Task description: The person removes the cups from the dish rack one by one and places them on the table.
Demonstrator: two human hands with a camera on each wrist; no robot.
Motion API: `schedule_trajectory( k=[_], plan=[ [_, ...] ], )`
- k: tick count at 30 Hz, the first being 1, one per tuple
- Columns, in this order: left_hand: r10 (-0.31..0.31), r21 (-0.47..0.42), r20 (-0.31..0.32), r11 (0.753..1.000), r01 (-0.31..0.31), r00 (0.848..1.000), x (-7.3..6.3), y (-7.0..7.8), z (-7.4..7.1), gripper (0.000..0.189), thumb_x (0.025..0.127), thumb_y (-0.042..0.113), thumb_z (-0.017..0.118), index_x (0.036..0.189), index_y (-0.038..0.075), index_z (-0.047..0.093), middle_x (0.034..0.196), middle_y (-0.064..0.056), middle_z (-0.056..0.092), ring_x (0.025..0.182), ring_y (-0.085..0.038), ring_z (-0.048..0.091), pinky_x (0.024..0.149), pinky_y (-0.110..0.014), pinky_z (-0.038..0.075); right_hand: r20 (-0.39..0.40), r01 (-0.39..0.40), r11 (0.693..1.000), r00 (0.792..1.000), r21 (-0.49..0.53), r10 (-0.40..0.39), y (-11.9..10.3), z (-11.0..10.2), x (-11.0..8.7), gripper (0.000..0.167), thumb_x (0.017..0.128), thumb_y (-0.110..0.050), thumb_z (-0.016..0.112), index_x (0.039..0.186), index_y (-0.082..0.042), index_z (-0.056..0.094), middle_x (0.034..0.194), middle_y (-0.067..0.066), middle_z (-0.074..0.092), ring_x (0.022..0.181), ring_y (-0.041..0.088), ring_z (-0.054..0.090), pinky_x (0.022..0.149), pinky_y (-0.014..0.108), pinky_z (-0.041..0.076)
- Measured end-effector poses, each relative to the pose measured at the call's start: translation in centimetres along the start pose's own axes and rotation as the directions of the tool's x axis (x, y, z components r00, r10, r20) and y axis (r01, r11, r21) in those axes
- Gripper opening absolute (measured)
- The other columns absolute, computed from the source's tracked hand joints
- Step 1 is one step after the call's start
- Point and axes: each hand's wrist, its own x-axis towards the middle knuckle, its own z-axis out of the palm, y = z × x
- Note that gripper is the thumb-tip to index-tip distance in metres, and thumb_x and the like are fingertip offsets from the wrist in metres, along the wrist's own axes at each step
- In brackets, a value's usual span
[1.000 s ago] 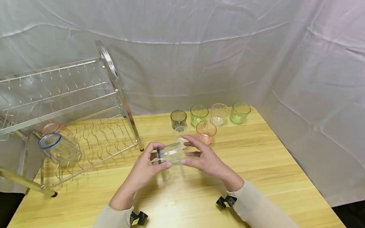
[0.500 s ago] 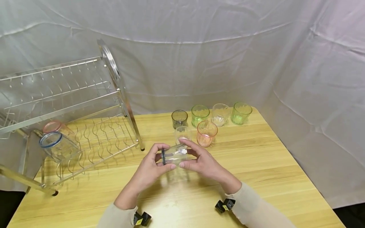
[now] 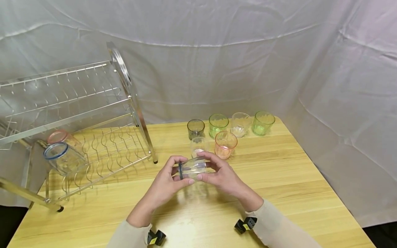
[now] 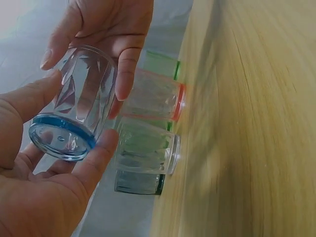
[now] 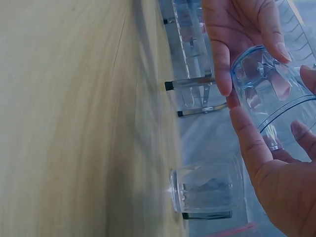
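Note:
A clear tumbler (image 3: 194, 167) with a blue band round its base lies sideways in the air, above the middle of the table. My left hand (image 3: 167, 178) grips it at the banded base, thumb on the near side. From the other end my right hand (image 3: 221, 174) holds it near the rim, with its fingers curled over the far side. In the left wrist view, the tumbler (image 4: 74, 103) shows its base (image 4: 61, 137) beside the left fingers. Just behind the hands a clear cup (image 3: 198, 144) stands upright, partly hidden by the right fingers.
Behind stand a dark grey cup (image 3: 195, 130), a pink-rimmed cup (image 3: 225, 146), two green cups and another clear cup (image 3: 240, 125). At left a two-tier metal dish rack (image 3: 93, 117) holds a blue-rimmed cup (image 3: 63, 160) and a pink-rimmed cup (image 3: 59, 136). Grey cloth hangs behind the table.
My left hand has moved slightly right with the tumbler. My right hand's fingers have closed in round the tumbler's rim end. The other cups stay where they stood.

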Motion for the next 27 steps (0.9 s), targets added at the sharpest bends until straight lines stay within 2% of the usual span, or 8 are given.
schedule_trajectory(
  k=[6,9,12,14,17,21,24,27],
  plan=[
    [0.031,0.055,-0.022,0.998,-0.03,0.999,-0.4,0.1,-0.9,0.063,0.089,0.008,0.084,0.142,0.012,0.049,0.148,-0.014,0.052,0.13,-0.034,0.062,0.103,-0.034,0.058,-0.027,-0.029,0.999,0.999,-0.041,0.028,-0.7,-1.0,-0.1,0.068,0.09,-0.002,0.081,0.151,-0.006,0.052,0.146,0.022,0.054,0.123,0.039,0.063,0.09,0.037,0.064],
    [0.077,0.156,-0.083,0.986,-0.064,0.994,-0.9,0.2,-1.9,0.057,0.091,0.01,0.082,0.139,0.01,0.052,0.146,-0.01,0.055,0.134,-0.035,0.058,0.109,-0.036,0.055,-0.056,-0.03,0.996,0.998,-0.083,0.025,-1.1,-2.0,-0.2,0.067,0.09,-0.003,0.081,0.15,-0.007,0.052,0.148,0.02,0.053,0.123,0.039,0.062,0.089,0.035,0.064],
    [0.119,0.29,-0.15,0.954,-0.072,0.981,-1.5,0.7,-3.3,0.049,0.093,0.008,0.08,0.135,0.007,0.055,0.142,-0.01,0.059,0.134,-0.036,0.059,0.111,-0.04,0.053,-0.08,-0.021,0.989,0.997,-0.15,0.009,-1.6,-3.1,-0.2,0.066,0.09,-0.005,0.082,0.15,-0.01,0.054,0.149,0.017,0.054,0.124,0.039,0.062,0.089,0.032,0.063],
    [0.141,0.387,-0.196,0.92,-0.056,0.97,-2.1,1.1,-4.3,0.046,0.094,0.009,0.078,0.135,0.006,0.057,0.14,-0.011,0.061,0.132,-0.036,0.06,0.112,-0.044,0.053,-0.095,-0.02,0.979,0.995,-0.203,0.0,-1.9,-3.9,-0.4,0.067,0.09,-0.008,0.083,0.151,-0.013,0.054,0.149,0.015,0.055,0.124,0.039,0.063,0.091,0.03,0.063],
    [0.162,0.527,-0.26,0.85,-0.001,0.952,-2.9,1.7,-6.0,0.044,0.098,0.013,0.075,0.137,0.006,0.057,0.142,-0.013,0.06,0.133,-0.039,0.059,0.113,-0.054,0.05,-0.119,-0.029,0.952,0.993,-0.304,-0.008,-2.4,-5.2,-0.7,0.068,0.091,-0.013,0.084,0.152,-0.015,0.054,0.148,0.014,0.057,0.123,0.038,0.063,0.089,0.029,0.062],
    [0.199,0.677,-0.309,0.733,0.068,0.93,-3.9,2.2,-8.2,0.049,0.1,0.018,0.072,0.145,0.007,0.055,0.148,-0.02,0.056,0.136,-0.046,0.053,0.111,-0.067,0.045,-0.146,-0.058,0.888,0.989,-0.456,-0.011,-2.8,-6.7,-1.3,0.068,0.091,-0.022,0.085,0.152,-0.018,0.056,0.143,0.012,0.062,0.12,0.034,0.065,0.085,0.029,0.063],
    [0.232,0.744,-0.31,0.663,0.083,0.922,-4.3,2.1,-9.5,0.056,0.1,0.017,0.072,0.149,0.002,0.051,0.15,-0.028,0.051,0.137,-0.05,0.049,0.11,-0.071,0.042,-0.152,-0.07,0.832,0.988,-0.551,-0.018,-3.3,-7.8,-1.8,0.069,0.09,-0.024,0.086,0.152,-0.017,0.056,0.144,0.01,0.063,0.118,0.03,0.066,0.083,0.029,0.064],
    [0.232,0.78,-0.299,0.619,0.097,0.926,-4.6,1.8,-10.4,0.062,0.099,0.016,0.072,0.152,-0.003,0.046,0.152,-0.034,0.048,0.137,-0.054,0.046,0.111,-0.073,0.038,-0.154,-0.09,0.778,0.988,-0.622,-0.008,-3.8,-8.9,-2.2,0.07,0.09,-0.025,0.086,0.152,-0.018,0.056,0.15,0.008,0.06,0.117,0.028,0.066,0.08,0.031,0.064]
  ],
)
